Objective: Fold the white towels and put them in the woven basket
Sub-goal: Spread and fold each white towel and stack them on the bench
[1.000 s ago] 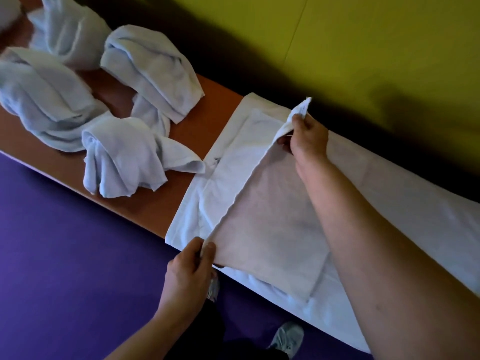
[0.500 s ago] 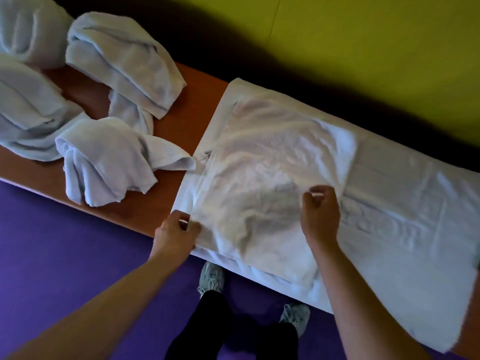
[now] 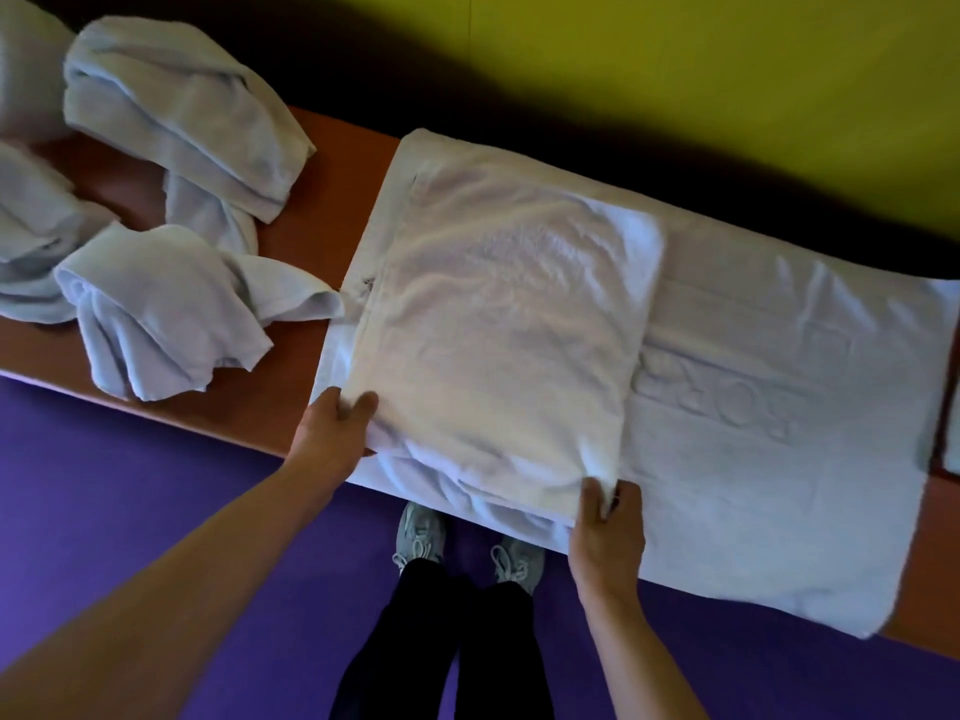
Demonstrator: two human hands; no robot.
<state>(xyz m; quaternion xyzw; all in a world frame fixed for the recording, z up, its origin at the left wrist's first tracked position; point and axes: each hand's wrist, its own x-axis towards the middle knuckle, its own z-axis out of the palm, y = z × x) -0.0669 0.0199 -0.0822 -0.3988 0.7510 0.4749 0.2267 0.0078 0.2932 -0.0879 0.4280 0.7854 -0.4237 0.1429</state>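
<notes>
We pinch the folded white towel's (image 3: 498, 330) near corners: left grip (image 3: 332, 439) and right grip (image 3: 605, 532) both clenched on it, on the tabletop (image 3: 322, 200).

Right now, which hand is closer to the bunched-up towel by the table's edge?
Left. The left hand pinches the folded towel's near-left corner, just right of the bunched-up towel. The right hand grips the near-right corner, much farther away.

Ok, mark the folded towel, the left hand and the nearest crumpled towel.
folded towel (image 3: 509, 324): head view, middle of its top layer.
left hand (image 3: 332, 439): head view, back of the hand.
crumpled towel (image 3: 156, 309): head view, middle of the bunched cloth.
</notes>
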